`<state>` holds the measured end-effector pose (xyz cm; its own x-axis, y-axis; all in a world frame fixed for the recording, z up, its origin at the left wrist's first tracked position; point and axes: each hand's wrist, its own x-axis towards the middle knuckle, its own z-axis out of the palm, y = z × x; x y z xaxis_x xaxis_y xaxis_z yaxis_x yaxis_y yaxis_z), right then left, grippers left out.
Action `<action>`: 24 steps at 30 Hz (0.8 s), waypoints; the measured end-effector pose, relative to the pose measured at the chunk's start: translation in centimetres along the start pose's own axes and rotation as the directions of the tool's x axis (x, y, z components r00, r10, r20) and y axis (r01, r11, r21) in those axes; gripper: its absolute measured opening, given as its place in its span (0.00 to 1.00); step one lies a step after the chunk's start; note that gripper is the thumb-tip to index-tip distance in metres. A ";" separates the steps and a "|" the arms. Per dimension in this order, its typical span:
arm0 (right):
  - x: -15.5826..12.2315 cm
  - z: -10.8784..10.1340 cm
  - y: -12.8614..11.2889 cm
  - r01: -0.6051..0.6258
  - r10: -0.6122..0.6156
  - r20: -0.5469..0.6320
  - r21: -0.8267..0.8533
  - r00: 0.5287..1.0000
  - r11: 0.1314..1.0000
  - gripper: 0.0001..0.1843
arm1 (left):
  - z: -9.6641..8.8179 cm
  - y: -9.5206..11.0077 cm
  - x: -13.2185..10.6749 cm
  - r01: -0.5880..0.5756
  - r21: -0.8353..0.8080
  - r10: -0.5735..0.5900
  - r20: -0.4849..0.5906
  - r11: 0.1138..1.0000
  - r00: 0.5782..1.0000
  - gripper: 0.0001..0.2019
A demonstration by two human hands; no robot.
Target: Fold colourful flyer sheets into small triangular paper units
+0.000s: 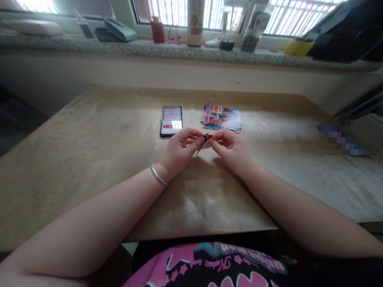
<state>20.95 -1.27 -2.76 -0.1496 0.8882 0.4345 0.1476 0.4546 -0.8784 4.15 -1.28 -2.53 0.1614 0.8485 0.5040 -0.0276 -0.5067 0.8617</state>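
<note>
A small folded piece of paper (206,141), red and dark green at its upper tip and pale lower down, sits between the two hands just above the table (89,159), held at the middle of the view. The left hand (179,149) pinches it from the left side with thumb and fingers curled in around its edge, and a silver bracelet (158,175) circles that wrist. The right hand (230,145) grips the same piece from the right, its fingertips meeting the left hand's at the coloured tip, so both hands are closed on the paper and touch each other there. The pale lower part of the paper pokes down between the two palms towards the tabletop; whether it touches the surface cannot be told. Just beyond the left hand lies a phone (171,120), flat on the table with its screen lit. Just beyond the right hand lies a stack of colourful printed sheets (222,117), near the phone but apart from it. Both forearms reach in from the near edge of the table, over a pink and black printed shirt (209,265). Far behind, a stone windowsill (119,46) carries a red cup (157,31), a tall bottle (195,22) and other small containers beneath barred windows.
</note>
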 end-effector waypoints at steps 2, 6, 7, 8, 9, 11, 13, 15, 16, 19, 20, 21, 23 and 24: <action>-0.1 0.0 0.0 0.032 -0.032 -0.023 0.012 0.999 0.999 0.05 | 0.0 0.0 0.0 -0.010 -0.012 0.010 0.023 1.000 1.000 0.07; -0.1 0.1 -0.1 0.054 -0.053 -0.011 0.044 0.999 0.998 0.04 | 0.1 0.1 -0.1 -0.028 0.034 0.027 0.027 0.999 0.999 0.05; -0.1 0.1 -0.1 0.051 -0.050 -0.009 0.036 0.999 0.998 0.04 | 0.1 0.2 -0.1 -0.043 0.072 0.042 0.016 0.997 0.999 0.04; -0.1 0.2 -0.3 0.048 -0.048 -0.012 0.019 0.999 0.999 0.04 | 0.2 0.3 -0.2 -0.062 0.112 0.062 0.005 0.992 0.998 0.03; -0.1 0.2 -0.4 0.047 -0.048 -0.018 -0.004 0.999 0.999 0.04 | 0.2 0.4 -0.3 -0.080 0.152 0.082 -0.006 0.985 0.997 0.03; -0.2 0.4 -0.7 0.046 -0.047 -0.027 -0.055 0.999 0.997 0.03 | 0.2 0.7 -0.4 -0.106 0.212 0.112 -0.018 0.972 0.994 0.02; -0.3 0.5 -1.0 0.040 -0.043 -0.032 -0.079 0.999 0.996 0.03 | 0.2 0.9 -0.5 -0.113 0.242 0.121 -0.019 0.964 0.992 0.02; -0.3 0.6 -1.1 0.036 -0.039 -0.038 -0.073 0.999 0.997 0.04 | 0.2 1.0 -0.4 -0.112 0.266 0.122 -0.019 0.957 0.992 0.01; -0.4 0.6 -1.1 0.037 -0.040 -0.039 -0.062 0.998 0.997 0.04 | 0.2 1.0 -0.4 -0.110 0.274 0.121 -0.021 0.955 0.992 0.01; -0.4 0.7 -1.2 0.046 -0.047 -0.026 -0.035 0.999 0.998 0.04 | 0.3 0.9 -0.3 -0.105 0.280 0.115 -0.022 0.954 0.993 0.01; -0.5 0.7 -1.2 0.048 -0.049 -0.017 -0.034 0.999 0.998 0.04 | 0.2 0.8 -0.3 -0.105 0.280 0.115 -0.018 0.954 0.993 0.02; -0.5 0.7 -1.3 0.051 -0.051 -0.011 -0.039 0.999 0.998 0.04 | 0.2 0.8 -0.3 -0.108 0.278 0.116 -0.011 0.954 0.993 0.02; -0.6 0.6 -1.3 0.060 -0.060 -0.001 -0.064 0.998 0.996 0.03 | 0.2 0.8 -0.3 -0.116 0.276 0.117 0.013 0.954 0.993 0.01; -0.6 0.6 -1.4 0.070 -0.070 0.003 -0.080 0.998 0.994 0.03 | 0.1 0.8 -0.3 -0.122 0.279 0.119 0.027 0.953 0.993 0.01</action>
<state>20.26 -2.46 -1.95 -0.1624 0.8541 0.4942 0.2141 0.5194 -0.8273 4.18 -1.98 -2.05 0.1841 0.7778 0.6009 0.2293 -0.6285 0.7432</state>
